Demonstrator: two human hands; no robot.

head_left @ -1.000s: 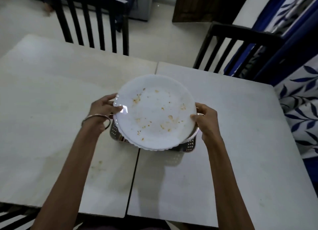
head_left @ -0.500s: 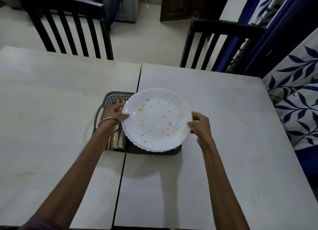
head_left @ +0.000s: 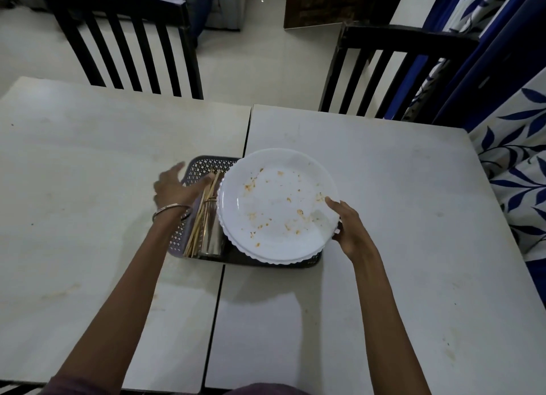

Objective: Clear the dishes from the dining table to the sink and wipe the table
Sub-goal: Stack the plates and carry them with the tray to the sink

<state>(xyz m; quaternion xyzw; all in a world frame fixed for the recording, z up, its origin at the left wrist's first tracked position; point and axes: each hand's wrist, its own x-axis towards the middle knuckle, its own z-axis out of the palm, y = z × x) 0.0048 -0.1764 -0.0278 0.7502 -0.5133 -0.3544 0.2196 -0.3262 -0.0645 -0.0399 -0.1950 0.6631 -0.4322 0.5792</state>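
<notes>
A stack of white plates [head_left: 277, 205] with food crumbs on the top one lies on the right part of a dark perforated basket [head_left: 204, 165] in the middle of the white dining table [head_left: 399, 217]. In the basket's left part lie a steel cup [head_left: 211, 238] and several thin sticks [head_left: 199, 226]. My right hand [head_left: 347, 223] grips the right rim of the plates, thumb on top. My left hand [head_left: 177, 188] hovers over the basket's left edge with fingers spread, holding nothing.
Two dark slatted chairs [head_left: 130, 46] [head_left: 384, 67] stand at the table's far side. A blue and white leaf-print curtain [head_left: 514, 164] hangs along the right edge. The table is two tops joined by a seam [head_left: 218, 306], with faint stains.
The plates have come down onto the basket. My left hand has let go of the plates' rim and moved left over the basket's edge. My right hand keeps its hold.
</notes>
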